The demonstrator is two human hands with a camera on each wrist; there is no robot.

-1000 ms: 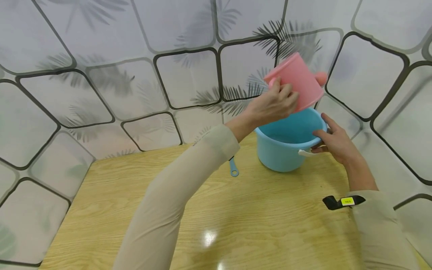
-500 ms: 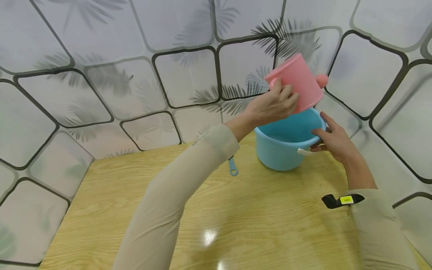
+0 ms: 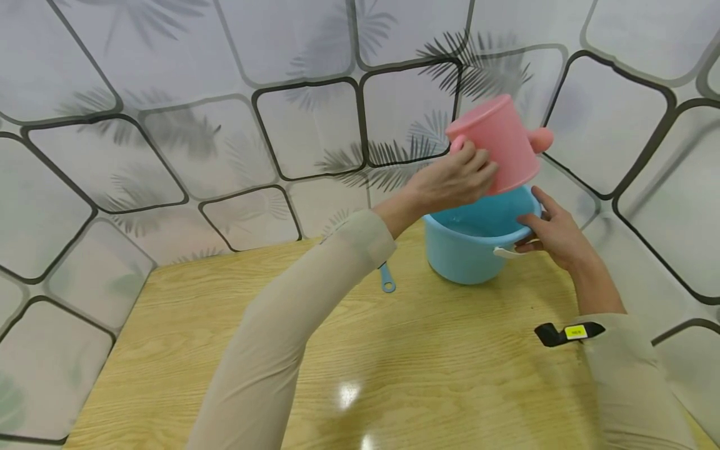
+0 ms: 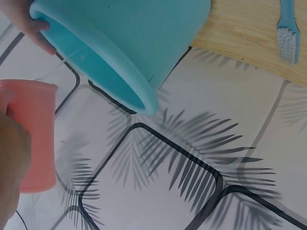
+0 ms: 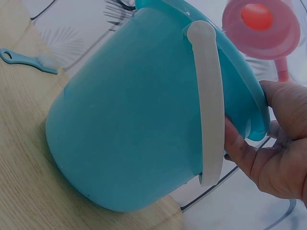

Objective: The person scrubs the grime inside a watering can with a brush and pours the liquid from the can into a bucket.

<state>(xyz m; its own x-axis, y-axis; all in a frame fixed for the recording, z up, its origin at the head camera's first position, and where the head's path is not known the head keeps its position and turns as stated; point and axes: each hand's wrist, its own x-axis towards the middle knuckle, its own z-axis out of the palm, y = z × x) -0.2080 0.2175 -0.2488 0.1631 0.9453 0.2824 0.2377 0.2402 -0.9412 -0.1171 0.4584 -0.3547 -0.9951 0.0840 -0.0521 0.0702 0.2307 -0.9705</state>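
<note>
My left hand [image 3: 454, 178] grips the loop handle of a pink watering can [image 3: 502, 140], which hangs tilted over a light-blue bucket [image 3: 464, 256]. Its rounded spout [image 3: 541, 140] points to the right. In the left wrist view a thin, clear stream runs between the watering can [image 4: 38, 139] and the bucket's mouth. Water inside the bucket shows a small disturbance. With my right hand [image 3: 562, 237] I hold the bucket's right rim, thumb and fingers on either side of the wall. The right wrist view shows the bucket's white handle [image 5: 211, 105] hanging down beside that hand.
A blue-handled brush [image 3: 387, 279] lies on the wooden table [image 3: 422, 375] left of the bucket, partly hidden by my left forearm; its white bristles [image 4: 288, 45] show in the left wrist view. Patterned wall covering [image 3: 315, 131] rises behind and to the right.
The watering can has shifted slightly right and down, and its tilt has changed a little. A small disturbance now shows in the bucket. My right hand stays on the rim.
</note>
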